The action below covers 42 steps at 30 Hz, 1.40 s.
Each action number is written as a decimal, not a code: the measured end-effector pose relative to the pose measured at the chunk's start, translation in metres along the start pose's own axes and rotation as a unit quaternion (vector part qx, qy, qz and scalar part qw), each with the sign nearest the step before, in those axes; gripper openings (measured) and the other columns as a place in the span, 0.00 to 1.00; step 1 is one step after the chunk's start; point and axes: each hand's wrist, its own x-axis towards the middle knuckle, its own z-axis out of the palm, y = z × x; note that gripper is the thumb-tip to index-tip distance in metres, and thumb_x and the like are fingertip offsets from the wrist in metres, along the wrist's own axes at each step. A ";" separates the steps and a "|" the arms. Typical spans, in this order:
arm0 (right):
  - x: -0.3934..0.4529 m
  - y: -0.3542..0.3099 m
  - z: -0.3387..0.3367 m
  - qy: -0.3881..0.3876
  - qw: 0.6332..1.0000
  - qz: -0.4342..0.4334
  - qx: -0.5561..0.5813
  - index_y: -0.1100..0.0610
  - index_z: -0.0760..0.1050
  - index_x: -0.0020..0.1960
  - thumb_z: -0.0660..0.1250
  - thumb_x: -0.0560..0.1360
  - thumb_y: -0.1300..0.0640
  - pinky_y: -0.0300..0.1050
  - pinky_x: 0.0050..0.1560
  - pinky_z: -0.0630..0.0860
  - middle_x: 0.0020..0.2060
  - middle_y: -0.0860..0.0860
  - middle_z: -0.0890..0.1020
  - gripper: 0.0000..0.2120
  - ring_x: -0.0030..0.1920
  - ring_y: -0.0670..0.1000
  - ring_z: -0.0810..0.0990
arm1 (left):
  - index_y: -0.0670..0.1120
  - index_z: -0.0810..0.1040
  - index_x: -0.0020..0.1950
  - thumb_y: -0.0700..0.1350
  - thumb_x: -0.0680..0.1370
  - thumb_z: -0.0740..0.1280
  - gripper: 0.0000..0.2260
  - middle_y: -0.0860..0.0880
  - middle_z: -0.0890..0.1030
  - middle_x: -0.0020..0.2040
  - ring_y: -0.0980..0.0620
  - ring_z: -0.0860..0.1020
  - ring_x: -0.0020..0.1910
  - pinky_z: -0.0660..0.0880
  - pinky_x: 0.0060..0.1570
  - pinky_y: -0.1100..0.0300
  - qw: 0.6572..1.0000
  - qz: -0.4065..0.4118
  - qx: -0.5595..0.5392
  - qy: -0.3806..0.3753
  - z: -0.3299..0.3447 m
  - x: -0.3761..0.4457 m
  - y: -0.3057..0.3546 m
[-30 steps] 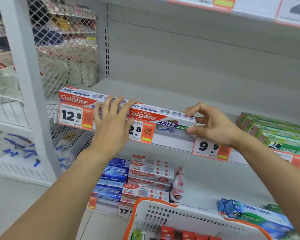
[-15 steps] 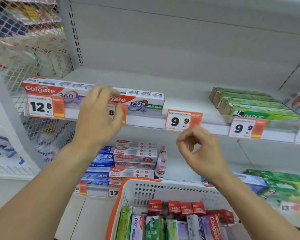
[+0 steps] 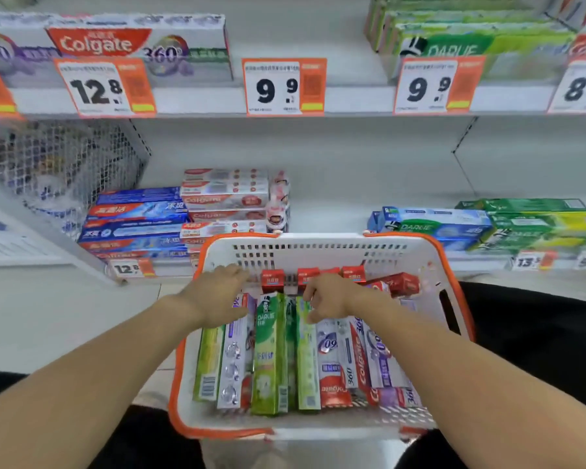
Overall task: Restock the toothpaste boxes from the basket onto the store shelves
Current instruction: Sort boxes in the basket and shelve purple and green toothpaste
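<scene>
step: the person reaches into the basket (image 3: 322, 247) for the next toothpaste boxes; looks like pick, not place.
left hand (image 3: 217, 292): over the left rows, fingers toward the purple-white box (image 3: 236, 353); grasp state cannot be told, fingertips blurred.
right hand (image 3: 332, 297): fingers curled down onto the top end of a light green box (image 3: 307, 360); appears to pinch it, not lifted clear.
stock: boxes stand packed on end in the basket, green Darlie box (image 3: 269, 353) between the two hands' targets.
shelf: upper shelf (image 3: 197, 99) has a bare stretch behind the 9.9 tag (image 3: 284, 86), between the Colgate 360 box (image 3: 139, 45) and the green stack (image 3: 471, 38).
next: probably pull one box straight up so neighbours don't drag, then match it to its tag.
</scene>
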 end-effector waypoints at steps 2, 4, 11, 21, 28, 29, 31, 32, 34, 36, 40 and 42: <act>0.003 0.002 0.004 0.010 1.000 0.000 0.014 0.60 0.75 0.66 0.77 0.72 0.54 0.44 0.52 0.73 0.55 0.55 0.80 0.25 0.53 0.54 0.78 | 0.50 0.55 0.81 0.58 0.78 0.68 0.37 0.46 0.60 0.79 0.45 0.60 0.77 0.60 0.75 0.51 1.000 -0.022 0.015 -0.008 0.016 -0.004 -0.011; 0.007 0.003 0.007 0.032 0.999 0.004 0.024 0.59 0.74 0.66 0.78 0.71 0.55 0.47 0.58 0.76 0.58 0.55 0.80 0.27 0.57 0.55 0.79 | 0.50 0.49 0.82 0.59 0.77 0.69 0.41 0.47 0.54 0.81 0.45 0.52 0.80 0.54 0.77 0.50 0.999 -0.030 0.016 -0.025 0.026 -0.006 -0.016; 0.029 -0.011 0.021 0.027 0.997 -0.029 0.066 0.57 0.67 0.74 0.79 0.69 0.47 0.49 0.69 0.72 0.70 0.55 0.74 0.39 0.68 0.55 0.75 | 0.51 0.59 0.80 0.59 0.73 0.74 0.40 0.46 0.51 0.82 0.43 0.46 0.80 0.47 0.78 0.49 0.999 -0.029 0.028 -0.022 0.038 0.004 -0.017; 0.033 -0.045 0.042 0.047 0.997 0.028 0.061 0.62 0.58 0.72 0.77 0.71 0.47 0.49 0.59 0.76 0.67 0.60 0.71 0.40 0.61 0.60 0.77 | 0.50 0.49 0.82 0.58 0.71 0.76 0.49 0.40 0.53 0.80 0.42 0.50 0.80 0.53 0.77 0.50 0.998 -0.041 -0.025 -0.049 0.039 0.008 -0.024; 0.008 -0.047 -0.022 0.008 0.986 0.049 0.161 0.57 0.71 0.62 0.84 0.63 0.54 0.47 0.40 0.84 0.54 0.55 0.80 0.33 0.38 0.55 0.86 | 0.47 0.73 0.70 0.54 0.73 0.75 0.28 0.45 0.73 0.59 0.45 0.74 0.60 0.74 0.61 0.51 0.992 -0.054 -0.102 0.045 0.019 0.009 -0.017; 0.006 -0.046 -0.030 0.000 0.985 0.048 0.165 0.56 0.72 0.61 0.84 0.62 0.55 0.49 0.42 0.84 0.52 0.56 0.82 0.33 0.38 0.55 0.87 | 0.46 0.76 0.67 0.54 0.73 0.76 0.26 0.46 0.73 0.57 0.46 0.76 0.58 0.75 0.60 0.51 0.988 -0.058 -0.130 0.056 0.017 0.008 -0.017; 0.002 -0.048 -0.042 -0.010 0.983 0.042 0.177 0.57 0.73 0.59 0.85 0.60 0.57 0.54 0.46 0.84 0.49 0.57 0.83 0.33 0.41 0.57 0.87 | 0.45 0.80 0.63 0.54 0.72 0.77 0.23 0.47 0.72 0.55 0.47 0.78 0.55 0.75 0.58 0.56 0.980 -0.068 -0.170 0.072 0.012 0.006 -0.015; 0.000 -0.050 -0.047 -0.011 0.984 0.034 0.177 0.57 0.73 0.60 0.85 0.60 0.58 0.54 0.48 0.84 0.50 0.57 0.83 0.33 0.43 0.58 0.87 | 0.45 0.81 0.61 0.53 0.72 0.77 0.21 0.47 0.71 0.56 0.48 0.78 0.55 0.75 0.57 0.58 0.978 -0.074 -0.179 0.076 0.011 0.005 -0.015; -0.005 -0.056 -0.056 0.002 0.990 0.012 0.139 0.55 0.74 0.61 0.86 0.59 0.55 0.50 0.50 0.82 0.53 0.53 0.81 0.35 0.49 0.57 0.85 | 0.47 0.81 0.58 0.52 0.74 0.76 0.16 0.47 0.70 0.58 0.48 0.77 0.55 0.72 0.54 0.62 0.970 -0.090 -0.211 0.076 0.010 0.000 -0.015; -0.013 -0.063 -0.066 0.027 0.996 -0.007 0.080 0.54 0.75 0.63 0.85 0.57 0.50 0.42 0.51 0.75 0.55 0.49 0.77 0.37 0.53 0.53 0.80 | 0.49 0.77 0.55 0.51 0.74 0.75 0.14 0.47 0.73 0.60 0.48 0.75 0.58 0.71 0.54 0.61 0.957 -0.095 -0.268 0.063 0.013 -0.004 -0.016; -0.037 -0.067 -0.091 0.045 0.988 0.001 0.149 0.55 0.75 0.58 0.85 0.58 0.57 0.37 0.41 0.74 0.52 0.51 0.82 0.33 0.45 0.51 0.81 | 0.50 0.75 0.53 0.47 0.70 0.79 0.17 0.51 0.79 0.58 0.52 0.76 0.61 0.73 0.48 0.65 0.925 -0.065 -0.372 0.049 0.011 -0.011 -0.014; -0.051 -0.065 -0.105 0.050 0.978 0.012 0.205 0.58 0.75 0.55 0.84 0.59 0.64 0.35 0.33 0.76 0.48 0.57 0.85 0.29 0.40 0.51 0.84 | 0.51 0.78 0.54 0.46 0.67 0.82 0.20 0.51 0.81 0.56 0.54 0.78 0.59 0.77 0.47 0.64 0.903 -0.051 -0.423 0.058 -0.001 -0.016 -0.014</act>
